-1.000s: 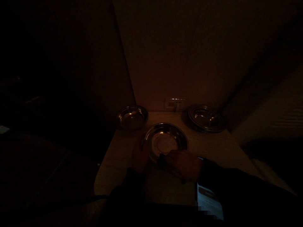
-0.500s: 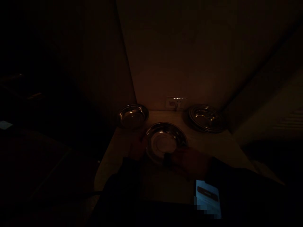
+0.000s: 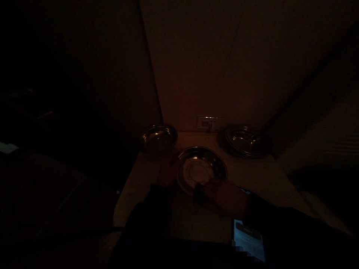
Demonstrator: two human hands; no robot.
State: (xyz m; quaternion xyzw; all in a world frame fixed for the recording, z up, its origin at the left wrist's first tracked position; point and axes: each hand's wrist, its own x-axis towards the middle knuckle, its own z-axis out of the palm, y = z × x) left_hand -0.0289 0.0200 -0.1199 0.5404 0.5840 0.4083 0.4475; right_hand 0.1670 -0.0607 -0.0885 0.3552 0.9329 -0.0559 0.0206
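A round shiny metal plate (image 3: 198, 170) with a raised rim lies on a small wooden table, in very dim light. My left hand (image 3: 167, 172) grips its left rim; the fingertips are hard to make out. Over the plate's near right edge, my right hand (image 3: 224, 194) is closed around a small dark wad (image 3: 199, 192), perhaps a cloth or a sponge, pressed against the rim. Both sleeves are dark.
One metal dish (image 3: 159, 138) stands at the table's back left, and a stack of metal plates (image 3: 246, 141) at the back right. A wall socket (image 3: 209, 122) is behind. Below my right wrist lies a lit phone (image 3: 248, 241). The tabletop (image 3: 202, 228) ends near my body.
The right hand has shifted slightly along the plate's near edge with the dark wad in it. The left hand keeps its place at the rim. The whole view has moved a little.
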